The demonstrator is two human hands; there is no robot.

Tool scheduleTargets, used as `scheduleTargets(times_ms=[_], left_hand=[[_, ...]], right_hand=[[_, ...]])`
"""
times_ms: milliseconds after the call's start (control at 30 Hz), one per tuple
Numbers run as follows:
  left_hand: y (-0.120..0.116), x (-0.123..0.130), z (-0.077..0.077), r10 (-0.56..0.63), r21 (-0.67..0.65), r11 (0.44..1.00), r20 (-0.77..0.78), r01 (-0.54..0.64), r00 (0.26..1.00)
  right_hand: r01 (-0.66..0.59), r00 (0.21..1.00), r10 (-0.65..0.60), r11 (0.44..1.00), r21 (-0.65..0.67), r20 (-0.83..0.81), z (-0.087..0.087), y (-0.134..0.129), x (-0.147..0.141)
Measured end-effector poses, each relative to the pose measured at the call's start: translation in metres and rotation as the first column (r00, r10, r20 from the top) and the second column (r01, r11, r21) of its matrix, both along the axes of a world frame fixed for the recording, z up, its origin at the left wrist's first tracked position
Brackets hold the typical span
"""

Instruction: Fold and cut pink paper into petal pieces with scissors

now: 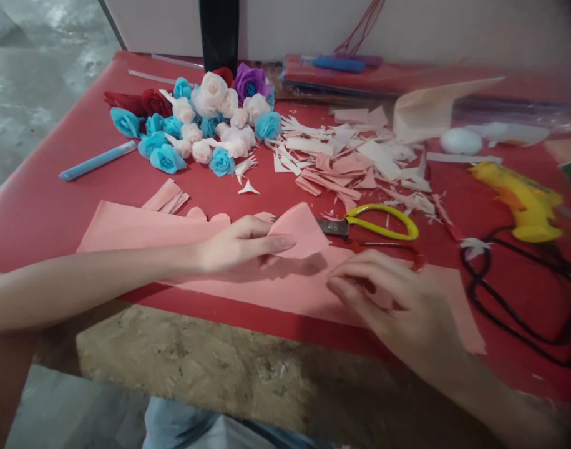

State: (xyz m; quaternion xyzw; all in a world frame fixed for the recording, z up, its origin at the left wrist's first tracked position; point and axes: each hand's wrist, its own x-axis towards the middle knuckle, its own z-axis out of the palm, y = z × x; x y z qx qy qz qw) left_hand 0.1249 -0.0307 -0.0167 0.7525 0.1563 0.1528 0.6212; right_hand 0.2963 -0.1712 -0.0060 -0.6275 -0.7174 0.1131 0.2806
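Note:
My left hand (248, 243) pinches a small pink paper piece (304, 232) between thumb and fingers, above the large pink paper sheet (266, 287). To its right my right hand (383, 290) hovers over the same sheet, its fingers curled and thumb near the fingertips; whether anything tiny is between them is too small to tell. Scissors with yellow and red handles (383, 222) lie just behind the hands, their blades partly hidden by the pink piece. Rounded pink cutouts (219, 219) show behind my left hand.
Paper roses (210, 93) in white, blue, red and purple sit at the back left, near a blue stick (98, 161). Paper scraps (351, 156) are heaped behind the scissors. A yellow glue gun (519, 199) and its black cord (514, 318) lie at the right.

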Motion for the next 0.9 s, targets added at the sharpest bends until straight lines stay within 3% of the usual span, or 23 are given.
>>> scheduleTargets(times_ms=[200,467,633,900], left_hand=[[-0.001,0.000,0.001,0.011,0.003,1.000,-0.009,-0.011,1.000],[0.000,-0.003,0.004,0.009,-0.052,0.999,-0.042,-0.011,0.999],[-0.003,-0.002,0.012,0.035,-0.121,0.991,-0.103,-0.047,0.994],[-0.004,-0.003,0.014,0.046,-0.212,0.974,-0.168,-0.082,0.985]], right_hand=[[-0.102,0.994,0.103,0.994,-0.044,0.023,0.000,-0.015,0.019],[-0.136,0.974,0.123,0.989,0.062,0.189,-0.014,-0.021,0.020],[-0.253,0.951,0.242,0.967,0.035,0.192,-0.010,-0.022,0.027],[-0.247,0.951,0.221,0.964,0.099,0.217,-0.014,-0.023,0.024]])
